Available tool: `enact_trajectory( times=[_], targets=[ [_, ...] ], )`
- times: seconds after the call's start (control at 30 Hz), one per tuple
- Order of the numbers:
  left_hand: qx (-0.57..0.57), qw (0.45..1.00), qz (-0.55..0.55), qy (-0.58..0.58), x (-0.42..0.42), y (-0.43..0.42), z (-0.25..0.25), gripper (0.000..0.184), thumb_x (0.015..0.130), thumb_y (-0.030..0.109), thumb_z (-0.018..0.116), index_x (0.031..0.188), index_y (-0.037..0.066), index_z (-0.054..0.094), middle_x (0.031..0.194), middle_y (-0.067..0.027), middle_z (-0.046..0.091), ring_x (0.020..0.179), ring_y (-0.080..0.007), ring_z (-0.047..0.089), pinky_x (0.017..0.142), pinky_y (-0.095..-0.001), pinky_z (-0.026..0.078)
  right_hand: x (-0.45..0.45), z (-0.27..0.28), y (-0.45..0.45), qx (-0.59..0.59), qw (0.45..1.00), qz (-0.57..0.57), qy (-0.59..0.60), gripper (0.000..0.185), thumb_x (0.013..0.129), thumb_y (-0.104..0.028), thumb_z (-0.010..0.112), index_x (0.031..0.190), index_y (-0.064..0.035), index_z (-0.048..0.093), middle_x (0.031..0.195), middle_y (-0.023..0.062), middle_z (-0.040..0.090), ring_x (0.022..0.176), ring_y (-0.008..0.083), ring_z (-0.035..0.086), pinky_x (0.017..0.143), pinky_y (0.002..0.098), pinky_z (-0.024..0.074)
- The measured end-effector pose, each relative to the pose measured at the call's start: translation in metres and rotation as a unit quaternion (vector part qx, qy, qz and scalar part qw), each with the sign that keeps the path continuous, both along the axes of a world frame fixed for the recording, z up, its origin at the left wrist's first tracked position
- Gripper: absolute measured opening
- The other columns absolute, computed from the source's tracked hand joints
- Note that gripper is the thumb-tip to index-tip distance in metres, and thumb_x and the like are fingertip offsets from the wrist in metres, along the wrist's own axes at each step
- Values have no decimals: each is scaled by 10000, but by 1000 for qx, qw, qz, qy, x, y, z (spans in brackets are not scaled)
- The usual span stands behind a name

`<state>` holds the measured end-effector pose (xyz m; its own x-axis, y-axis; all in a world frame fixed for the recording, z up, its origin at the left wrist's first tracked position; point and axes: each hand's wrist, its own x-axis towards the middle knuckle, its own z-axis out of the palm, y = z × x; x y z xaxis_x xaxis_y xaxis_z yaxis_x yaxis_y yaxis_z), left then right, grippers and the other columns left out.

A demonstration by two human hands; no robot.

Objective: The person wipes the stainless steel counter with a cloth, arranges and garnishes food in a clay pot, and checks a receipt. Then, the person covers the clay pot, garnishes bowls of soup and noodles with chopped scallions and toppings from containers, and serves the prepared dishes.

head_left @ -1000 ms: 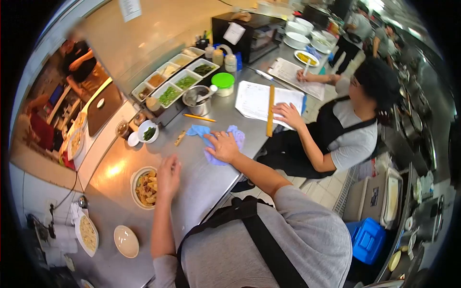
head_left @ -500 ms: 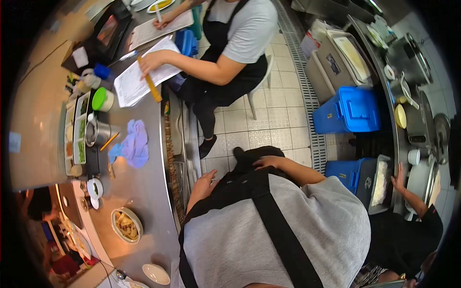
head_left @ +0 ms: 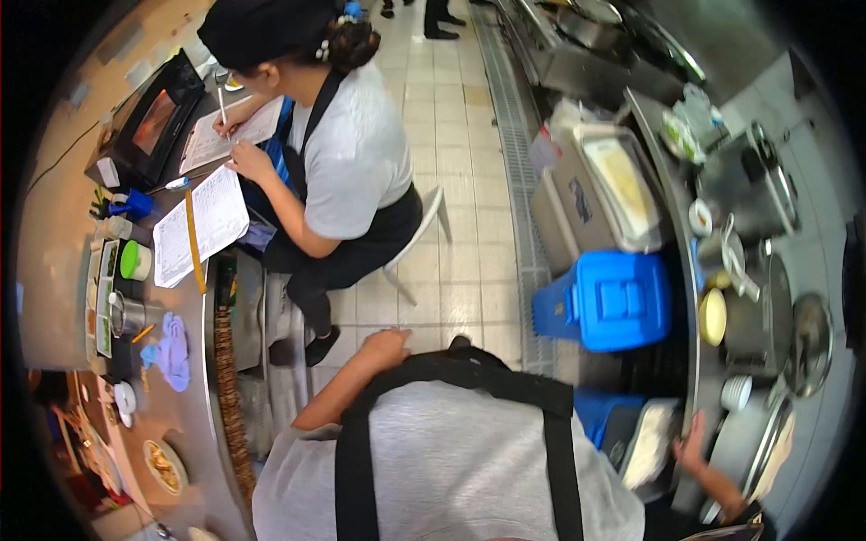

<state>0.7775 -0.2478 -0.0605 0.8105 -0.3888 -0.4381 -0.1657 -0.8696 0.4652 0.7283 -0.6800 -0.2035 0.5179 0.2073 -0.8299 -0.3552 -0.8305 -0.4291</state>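
Observation:
My left hand (head_left: pixel 388 347) hangs in the air in front of my apron, over the tiled floor, its fingers loosely bent and nothing visible in it. My right hand is out of view. To the left, on the steel counter (head_left: pixel 194 424), lie a lilac and blue cloth (head_left: pixel 171 352), a pencil (head_left: pixel 142 333) and a bowl of food (head_left: pixel 165 467). Beyond the cloth are written sheets (head_left: pixel 212 216) with a yellow ruler (head_left: pixel 193 239) across them.
A seated person (head_left: pixel 352 153) writes on a clipboard (head_left: pixel 203 149). Another person's hand (head_left: pixel 690 442) shows at the lower right. Blue bin (head_left: pixel 622 302), grey tubs (head_left: pixel 577 198) and a right-hand counter with pots (head_left: pixel 749 180) line the aisle; a white chair (head_left: pixel 433 216) stands in it.
The view has swung right, away from the counter. Both my hands have left the counter and cloth; my right hand has passed out of view. The seated person's free hand has left the ruler.

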Motion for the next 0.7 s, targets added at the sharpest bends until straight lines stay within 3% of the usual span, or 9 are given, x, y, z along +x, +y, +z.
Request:
enact_trajectory(
  times=[0.2,0.23,0.33,0.37,0.47,0.5,0.57,0.7],
  targets=[
    [-59,998,-31,11,128,-97,37,396,793,268,607,1125,69,529,995,-182,596,952,-365,584,822,-464,471,193,77,-9,126,983,-92,-95,369,863,-217,561,1184,-34,564,1022,142,639,896,204,614,756,296,499],
    [-68,997,-19,8,146,-98,38,394,792,269,608,1124,70,531,998,-182,596,955,-366,584,826,-464,469,230,82,-6,173,972,-94,-128,340,856,-156,570,1172,-31,574,946,101,647,803,136,593,670,254,489],
    [-39,999,6,8,202,-99,25,389,796,284,611,1114,71,543,1027,-180,598,971,-358,585,828,-463,469,337,100,8,157,971,-64,-166,339,875,-154,574,1193,-37,559,997,63,638,788,151,600,694,278,500],
    [-22,1000,10,17,224,-98,20,390,798,289,612,1114,71,544,1033,-180,598,975,-356,585,828,-462,470,371,88,8,148,970,-36,-190,333,872,-156,573,1186,-44,563,944,61,644,719,138,596,668,279,495],
    [4,999,19,29,300,-93,0,384,804,306,613,1105,76,553,1028,-176,605,974,-352,588,815,-462,475,452,90,14,135,964,36,-224,365,844,-207,575,1174,-53,575,866,101,656,721,138,610,678,279,481],
    [7,1000,14,21,328,-91,-4,378,806,306,611,1103,78,555,1023,-176,606,971,-353,589,810,-461,477,471,97,16,120,975,17,-188,373,840,-229,573,1176,-64,574,907,119,665,810,198,639,715,311,482],
    [-7,999,31,4,375,-95,-3,396,812,302,603,1138,87,538,1022,-183,603,970,-357,586,804,-461,477,516,73,2,127,963,86,-221,369,844,-246,564,1167,-68,578,940,137,662,871,238,637,748,331,479],
    [-15,996,89,-7,485,-100,58,445,827,278,581,1225,102,488,1041,-194,590,973,-365,577,805,-461,473,599,70,-12,70,963,161,-204,356,855,-275,547,1144,-72,592,997,173,648,951,290,622,790,356,473]
  ],
)
